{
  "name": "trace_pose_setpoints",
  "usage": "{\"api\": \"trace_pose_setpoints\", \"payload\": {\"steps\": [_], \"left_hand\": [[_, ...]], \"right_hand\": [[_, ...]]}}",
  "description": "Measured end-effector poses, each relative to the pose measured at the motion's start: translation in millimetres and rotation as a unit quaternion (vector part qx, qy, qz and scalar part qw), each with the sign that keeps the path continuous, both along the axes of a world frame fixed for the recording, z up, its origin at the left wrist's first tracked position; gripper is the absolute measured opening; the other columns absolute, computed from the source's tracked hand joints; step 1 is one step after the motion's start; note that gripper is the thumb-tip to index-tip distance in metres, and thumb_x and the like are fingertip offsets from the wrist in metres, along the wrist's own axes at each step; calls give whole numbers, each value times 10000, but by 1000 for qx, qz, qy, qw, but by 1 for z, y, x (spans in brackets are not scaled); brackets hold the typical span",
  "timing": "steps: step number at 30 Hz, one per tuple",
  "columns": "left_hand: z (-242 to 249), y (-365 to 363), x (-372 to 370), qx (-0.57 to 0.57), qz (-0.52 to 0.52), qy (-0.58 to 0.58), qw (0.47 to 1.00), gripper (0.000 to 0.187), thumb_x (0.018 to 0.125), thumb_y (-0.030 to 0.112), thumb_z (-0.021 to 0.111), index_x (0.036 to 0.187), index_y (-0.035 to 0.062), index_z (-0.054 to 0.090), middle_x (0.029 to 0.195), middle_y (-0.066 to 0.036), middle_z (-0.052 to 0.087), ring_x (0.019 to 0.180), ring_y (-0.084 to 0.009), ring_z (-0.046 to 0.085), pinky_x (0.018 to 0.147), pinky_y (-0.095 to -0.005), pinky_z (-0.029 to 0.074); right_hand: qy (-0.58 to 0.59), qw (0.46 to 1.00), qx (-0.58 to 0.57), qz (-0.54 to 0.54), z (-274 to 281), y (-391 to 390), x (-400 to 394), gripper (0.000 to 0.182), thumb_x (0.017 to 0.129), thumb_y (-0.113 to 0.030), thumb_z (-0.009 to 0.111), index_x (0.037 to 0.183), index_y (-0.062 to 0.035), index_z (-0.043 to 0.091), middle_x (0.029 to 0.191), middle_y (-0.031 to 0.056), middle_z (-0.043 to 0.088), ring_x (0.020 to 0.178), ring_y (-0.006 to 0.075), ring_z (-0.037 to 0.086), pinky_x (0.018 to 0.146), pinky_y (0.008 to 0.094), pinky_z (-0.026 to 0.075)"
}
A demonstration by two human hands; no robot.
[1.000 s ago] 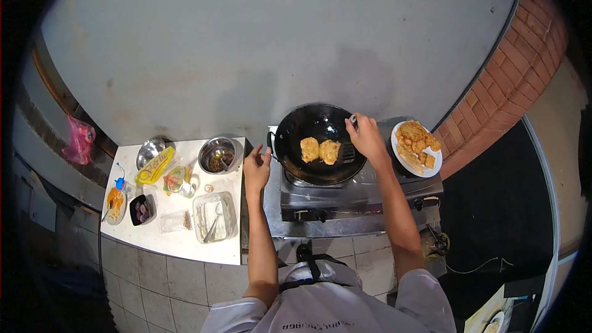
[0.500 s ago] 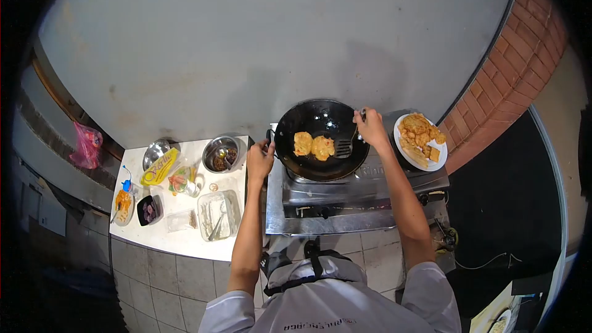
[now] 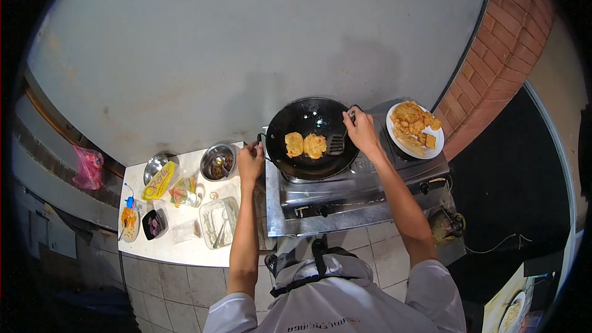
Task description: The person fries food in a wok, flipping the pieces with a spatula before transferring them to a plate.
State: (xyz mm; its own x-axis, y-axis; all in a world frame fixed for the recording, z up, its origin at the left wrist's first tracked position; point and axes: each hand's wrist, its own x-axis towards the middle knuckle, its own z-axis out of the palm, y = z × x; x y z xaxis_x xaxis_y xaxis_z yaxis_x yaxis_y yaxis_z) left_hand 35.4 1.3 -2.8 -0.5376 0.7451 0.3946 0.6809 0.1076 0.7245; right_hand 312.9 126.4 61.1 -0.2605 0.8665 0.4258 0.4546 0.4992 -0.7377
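Observation:
A black wok (image 3: 308,114) stands on the stove, its inside glossy. Two golden fritters (image 3: 314,146) lie side by side in its bottom. My left hand (image 3: 250,159) is closed around the wok's left loop handle. With my right hand (image 3: 362,131), over the wok's right rim, I grip a spatula (image 3: 335,144). Its dark slotted head rests inside the wok, right beside the nearer fritter. Most of the spatula's handle is hidden by my fingers.
A white plate (image 3: 433,148) of fried pieces sits on the right of the metal stove (image 3: 364,200). To the left, a white table (image 3: 185,253) carries a metal bowl (image 3: 217,162), a plastic container (image 3: 218,222), a yellow packet (image 3: 158,182) and a black bowl (image 3: 153,224).
The camera view has turned slightly, so the scene sits a little differently. Both hands keep their grips, and the spatula head stays beside the right fritter.

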Motion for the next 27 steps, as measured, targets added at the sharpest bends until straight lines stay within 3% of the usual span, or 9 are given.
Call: {"api": "trace_pose_setpoints", "payload": {"steps": [2,4,10,16,18,20,21,27], "left_hand": [[4,-3,-1,-4,0,8,1000,334,823,261,608,957,-44,641,619,-170,598,547,-263,584,549,-355,442],[6,-4,-3,-79,7,-20,997,360,840,293,587,987,-32,640,837,-201,657,770,-287,656,705,-352,489],[4,-6,-7,-73,14,-8,997,353,831,287,599,983,-28,644,843,-203,656,785,-301,656,717,-359,489],[7,-2,-10,-83,20,-19,996,346,827,288,609,955,-31,652,841,-207,655,793,-314,654,730,-364,490],[6,0,-10,-75,16,-13,997,343,826,285,610,946,-34,653,846,-210,653,802,-318,653,735,-366,491],[7,1,-10,-69,13,-9,998,340,826,282,610,937,-36,654,850,-213,651,811,-322,652,739,-368,491],[8,2,-9,-68,11,-13,998,343,826,282,609,935,-40,653,856,-216,649,819,-325,650,743,-369,492],[11,4,-10,-69,9,-6,998,321,829,274,600,933,-24,657,858,-215,648,825,-325,649,747,-367,490]], "right_hand": [[-10,1000,11,5,0,-1,-3,256,856,-176,561,814,74,530,678,251,560,704,421,563,620,456,420],[-34,997,67,15,-3,0,-9,245,847,-166,571,848,77,545,678,251,567,665,421,564,579,444,427],[-56,998,-5,39,16,-8,-12,245,845,-164,567,862,80,556,676,245,578,684,412,573,608,443,434],[-15,1000,9,10,-6,-10,-17,235,836,-161,579,798,68,548,625,225,564,636,417,564,568,427,430],[5,1000,4,2,-20,-11,-16,229,838,-157,583,765,56,543,603,199,566,590,384,577,539,410,429],[106,993,-34,-30,-38,-11,-16,215,849,-145,575,750,44,543,601,173,570,539,318,589,518,396,425],[106,993,-45,-37,-41,-14,-15,215,867,-144,564,763,43,545,614,143,591,501,227,601,487,356,440],[209,974,-77,-47,-51,-27,-12,241,898,-171,541,814,55,548,712,107,635,486,127,588,412,251,445]]}}
